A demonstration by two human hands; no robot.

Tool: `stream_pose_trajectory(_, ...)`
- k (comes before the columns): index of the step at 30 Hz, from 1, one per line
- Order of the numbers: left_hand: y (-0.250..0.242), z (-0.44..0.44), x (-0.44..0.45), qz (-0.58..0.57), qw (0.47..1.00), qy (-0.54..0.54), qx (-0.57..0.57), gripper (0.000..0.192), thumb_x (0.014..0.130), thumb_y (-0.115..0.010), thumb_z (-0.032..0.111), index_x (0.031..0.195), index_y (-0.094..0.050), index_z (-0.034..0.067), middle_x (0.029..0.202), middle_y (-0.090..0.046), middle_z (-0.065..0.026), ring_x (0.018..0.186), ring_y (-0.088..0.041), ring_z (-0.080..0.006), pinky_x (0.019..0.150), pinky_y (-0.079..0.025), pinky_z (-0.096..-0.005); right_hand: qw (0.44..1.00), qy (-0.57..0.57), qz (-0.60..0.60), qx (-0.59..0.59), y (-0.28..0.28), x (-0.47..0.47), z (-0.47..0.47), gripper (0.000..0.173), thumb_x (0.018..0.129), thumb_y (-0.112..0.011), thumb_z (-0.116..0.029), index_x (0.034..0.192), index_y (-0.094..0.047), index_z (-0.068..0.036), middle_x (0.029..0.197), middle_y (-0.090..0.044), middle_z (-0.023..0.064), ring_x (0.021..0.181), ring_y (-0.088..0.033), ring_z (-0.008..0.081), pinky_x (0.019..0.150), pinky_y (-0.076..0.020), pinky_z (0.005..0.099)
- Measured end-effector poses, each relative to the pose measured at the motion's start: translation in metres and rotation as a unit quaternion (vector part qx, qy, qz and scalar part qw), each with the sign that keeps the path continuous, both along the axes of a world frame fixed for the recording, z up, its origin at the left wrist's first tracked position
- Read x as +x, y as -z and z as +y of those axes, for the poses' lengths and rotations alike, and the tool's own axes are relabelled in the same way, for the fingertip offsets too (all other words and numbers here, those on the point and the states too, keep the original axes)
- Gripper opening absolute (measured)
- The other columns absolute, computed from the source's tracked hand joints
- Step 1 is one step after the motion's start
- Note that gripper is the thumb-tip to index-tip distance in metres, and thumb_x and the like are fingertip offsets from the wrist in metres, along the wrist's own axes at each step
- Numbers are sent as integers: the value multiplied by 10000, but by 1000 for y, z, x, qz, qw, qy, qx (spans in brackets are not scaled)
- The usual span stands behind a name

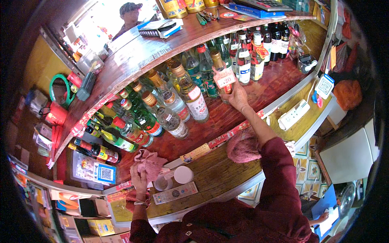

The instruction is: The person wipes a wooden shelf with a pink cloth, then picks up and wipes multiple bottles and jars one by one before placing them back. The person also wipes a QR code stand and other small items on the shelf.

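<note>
My right hand (238, 96) grips a small gold-capped bottle (217, 58) on the red-brown shelf (218, 112). A pink tag (224, 77) with writing covers much of its front, so I cannot tell whether its base touches the shelf. In my left hand (138, 179) is a crumpled pink cloth (150, 164), held at the shelf's front edge. Between my hands stand a tall clear bottle with a gold cap (194, 101), a squat clear bottle (170, 120) and several green glass bottles. White-labelled bottles (243, 65) stand just beyond my right hand.
The wooden counter (218, 182) before me bears a remote control (175, 193), a white round lid (183, 174), a pink knit item (243, 147) and a power strip (293, 114). An upper shelf edge (182, 45) overhangs the bottles. One person (129, 15) is outside; another's hand (324, 216) is lower right.
</note>
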State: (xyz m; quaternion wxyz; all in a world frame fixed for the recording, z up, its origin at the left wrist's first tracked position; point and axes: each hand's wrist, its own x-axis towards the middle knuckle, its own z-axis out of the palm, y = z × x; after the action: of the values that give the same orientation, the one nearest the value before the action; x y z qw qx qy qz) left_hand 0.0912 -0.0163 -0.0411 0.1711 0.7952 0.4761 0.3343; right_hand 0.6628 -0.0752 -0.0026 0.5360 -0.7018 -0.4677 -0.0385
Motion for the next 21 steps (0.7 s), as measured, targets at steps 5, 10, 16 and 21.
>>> stream_pose_trajectory(5,-4,-2,4,27,999,10,40,324,961,-512,223,1193,-535,-1,1121,-533,-183,1051,-524,-329,935,-412,-392,999,35,17,-12,9,27,8,951,657,-843,-346,1379,-317,-23,1063,-652,239,963,-642,413,802,-523,461)
stream_pose_trajectory(10,-10,-5,7,32,998,13,47,376,961,-519,276,1225,-551,10,1212,-553,-192,1159,-505,-359,996,-389,-415,996,66,41,-34,6,31,6,1063,634,-852,-384,1454,-256,-64,1094,-654,219,985,-642,393,841,-516,447)
stream_pose_trajectory(16,-8,-3,8,25,995,33,95,363,971,-496,289,1188,-549,3,1146,-536,-198,1099,-511,-361,976,-389,-420,993,80,60,-62,-6,35,-11,937,675,-812,-338,1418,-296,-97,1055,-665,214,961,-643,411,822,-515,471)
stream_pose_trajectory(21,-5,-2,7,27,995,21,90,350,968,-493,271,1181,-541,-4,1118,-532,-201,1071,-517,-368,949,-398,-426,989,101,52,-94,-12,48,-34,986,645,-871,-341,1379,-311,2,1050,-660,206,966,-644,369,849,-506,410)
